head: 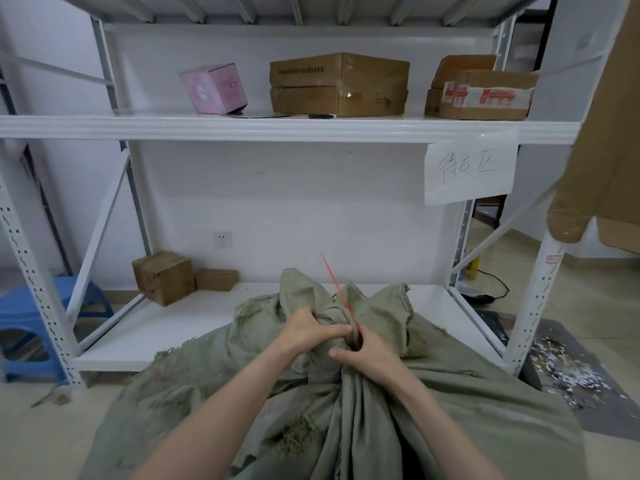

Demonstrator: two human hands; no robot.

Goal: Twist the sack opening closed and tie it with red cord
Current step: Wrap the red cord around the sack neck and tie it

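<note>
The sack (450, 410) lies slumped on the floor before the white shelf rack (277, 128), its gathered neck held between both hands: the left hand (308, 332) grips the bunched cloth from the left, and the right hand (367, 355) curls round it just below. The red cord (337, 289) rises thin and straight from the right hand's grip, slanting up-left. The sack is olive-green woven cloth, creased, with frayed edges.

White metal shelving (287, 128) against a white wall (311, 202), blue stool (31, 313) left, pale tiled floor (41, 438).
</note>
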